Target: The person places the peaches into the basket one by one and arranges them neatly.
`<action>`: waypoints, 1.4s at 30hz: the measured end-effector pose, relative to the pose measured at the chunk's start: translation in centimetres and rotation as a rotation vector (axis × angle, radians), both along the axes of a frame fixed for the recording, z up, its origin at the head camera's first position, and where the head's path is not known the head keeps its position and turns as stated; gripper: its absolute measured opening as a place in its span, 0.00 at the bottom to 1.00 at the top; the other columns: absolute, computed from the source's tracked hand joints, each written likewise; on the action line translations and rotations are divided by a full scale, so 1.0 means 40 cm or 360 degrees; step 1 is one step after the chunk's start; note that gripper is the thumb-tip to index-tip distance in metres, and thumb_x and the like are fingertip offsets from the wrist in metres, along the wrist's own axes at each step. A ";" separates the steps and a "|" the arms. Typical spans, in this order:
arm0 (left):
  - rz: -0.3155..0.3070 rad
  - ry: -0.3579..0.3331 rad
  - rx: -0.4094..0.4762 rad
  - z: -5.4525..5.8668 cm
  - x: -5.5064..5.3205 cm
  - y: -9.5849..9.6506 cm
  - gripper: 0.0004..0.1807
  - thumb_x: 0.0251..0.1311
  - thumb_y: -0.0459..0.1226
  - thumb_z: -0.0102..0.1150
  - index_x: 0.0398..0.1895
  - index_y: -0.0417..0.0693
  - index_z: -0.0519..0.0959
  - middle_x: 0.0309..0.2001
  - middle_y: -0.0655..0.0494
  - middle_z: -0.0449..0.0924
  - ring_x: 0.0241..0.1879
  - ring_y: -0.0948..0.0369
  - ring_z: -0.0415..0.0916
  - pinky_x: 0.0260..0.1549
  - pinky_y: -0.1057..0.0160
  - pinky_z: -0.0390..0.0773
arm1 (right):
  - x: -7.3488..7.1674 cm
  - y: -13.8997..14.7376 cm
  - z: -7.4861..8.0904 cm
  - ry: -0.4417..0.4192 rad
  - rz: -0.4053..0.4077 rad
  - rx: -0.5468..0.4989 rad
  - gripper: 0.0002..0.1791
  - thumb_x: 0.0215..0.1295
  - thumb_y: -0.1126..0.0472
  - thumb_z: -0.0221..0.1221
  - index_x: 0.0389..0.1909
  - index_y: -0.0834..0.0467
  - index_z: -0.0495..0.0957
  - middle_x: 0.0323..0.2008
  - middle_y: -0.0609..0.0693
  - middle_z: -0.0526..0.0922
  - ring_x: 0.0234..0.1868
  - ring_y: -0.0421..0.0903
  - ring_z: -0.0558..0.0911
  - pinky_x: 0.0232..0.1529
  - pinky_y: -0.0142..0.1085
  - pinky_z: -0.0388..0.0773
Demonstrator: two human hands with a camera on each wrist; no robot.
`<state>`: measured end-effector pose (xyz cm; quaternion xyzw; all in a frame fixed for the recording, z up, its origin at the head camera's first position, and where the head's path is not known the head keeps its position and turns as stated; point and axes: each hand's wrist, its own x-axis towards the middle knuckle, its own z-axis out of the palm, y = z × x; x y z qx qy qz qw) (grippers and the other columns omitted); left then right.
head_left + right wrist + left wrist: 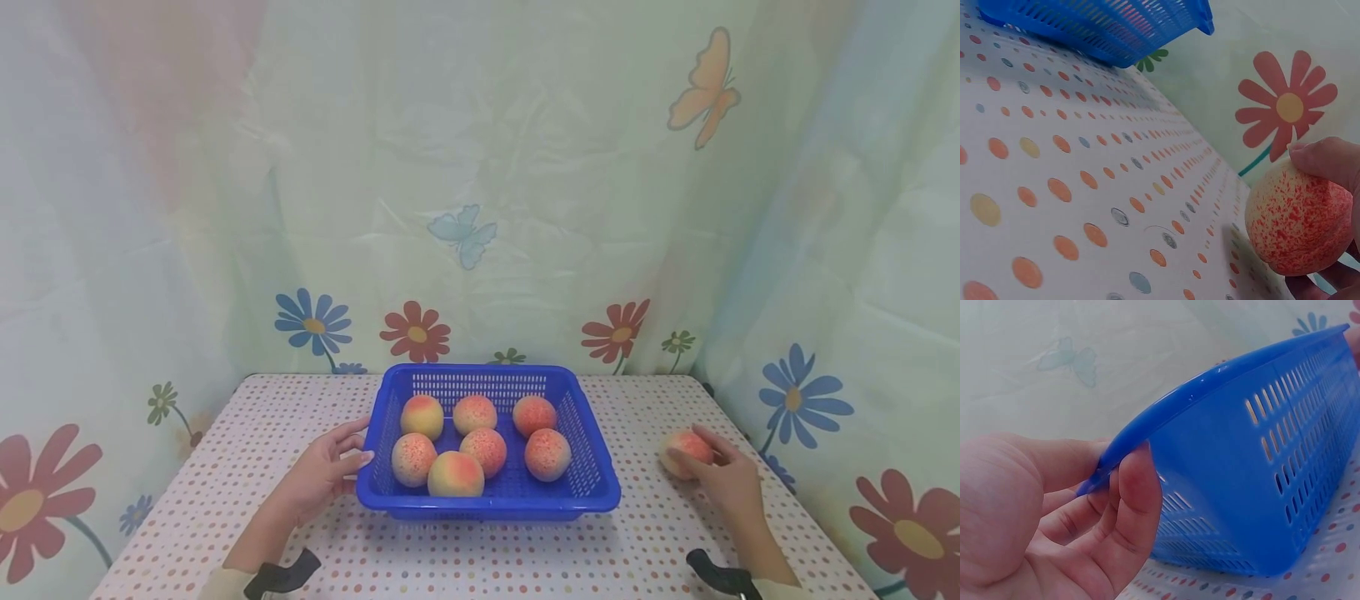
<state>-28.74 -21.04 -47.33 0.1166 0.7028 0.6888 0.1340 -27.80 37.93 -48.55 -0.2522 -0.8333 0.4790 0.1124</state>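
A blue plastic basket (487, 503) with slotted walls stands mid-table, several peaches (482, 451) lying loose inside it. At its left end my left hand (324, 468) pinches the rim; in the left wrist view the thumb is over the rim (1179, 394) and the curled fingers (1138, 487) are beneath it. Well to the right of the basket, my right hand (723, 479) grips a single red-speckled peach (687, 451) between thumb and fingers. The right wrist view has this peach (1297, 219) close up, low over the tabletop.
The table wears a white cloth (420, 567) with coloured dots. Behind it and along both sides hangs a pale curtain (345, 167) printed with flowers and butterflies. Two dark straps (285, 573) show near the wrists at the bottom edge.
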 end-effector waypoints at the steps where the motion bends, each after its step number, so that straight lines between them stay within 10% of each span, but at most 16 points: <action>1: 0.0001 0.0000 0.0000 0.000 0.000 0.000 0.43 0.69 0.40 0.63 0.81 0.46 0.52 0.52 0.43 0.77 0.48 0.52 0.84 0.47 0.52 0.88 | 0.003 -0.003 0.001 0.0003 0.0003 0.0012 0.52 0.59 0.37 0.70 0.79 0.51 0.60 0.76 0.65 0.63 0.70 0.63 0.67 0.32 0.24 0.70; 6: -0.0001 -0.0006 0.0006 0.000 -0.002 0.000 0.42 0.70 0.39 0.63 0.81 0.46 0.53 0.52 0.42 0.77 0.48 0.51 0.84 0.46 0.53 0.89 | 0.013 -0.013 -0.002 0.0015 0.0039 0.0048 0.53 0.58 0.35 0.70 0.79 0.53 0.60 0.75 0.66 0.64 0.70 0.65 0.68 0.33 0.27 0.74; 14: 0.0007 -0.0010 -0.0007 0.002 0.000 -0.001 0.41 0.71 0.37 0.62 0.81 0.45 0.53 0.52 0.43 0.77 0.47 0.52 0.84 0.45 0.54 0.89 | 0.024 -0.040 0.003 0.0078 0.0094 0.0007 0.55 0.56 0.36 0.72 0.79 0.54 0.61 0.75 0.64 0.65 0.73 0.65 0.65 0.64 0.59 0.73; 25: 0.0015 -0.0021 -0.0009 0.008 0.004 -0.001 0.43 0.69 0.40 0.64 0.81 0.45 0.53 0.52 0.45 0.77 0.45 0.55 0.85 0.45 0.55 0.89 | 0.056 -0.089 0.051 0.0107 0.0223 0.0090 0.54 0.55 0.35 0.72 0.77 0.55 0.62 0.75 0.61 0.67 0.69 0.58 0.70 0.39 0.22 0.72; 42: 0.0006 -0.0008 -0.0017 0.003 0.001 -0.002 0.43 0.69 0.40 0.64 0.81 0.46 0.53 0.51 0.44 0.77 0.46 0.53 0.85 0.44 0.55 0.89 | 0.094 -0.148 0.129 0.0174 0.0381 0.0038 0.49 0.58 0.39 0.72 0.77 0.53 0.64 0.74 0.60 0.66 0.56 0.45 0.79 0.41 0.21 0.79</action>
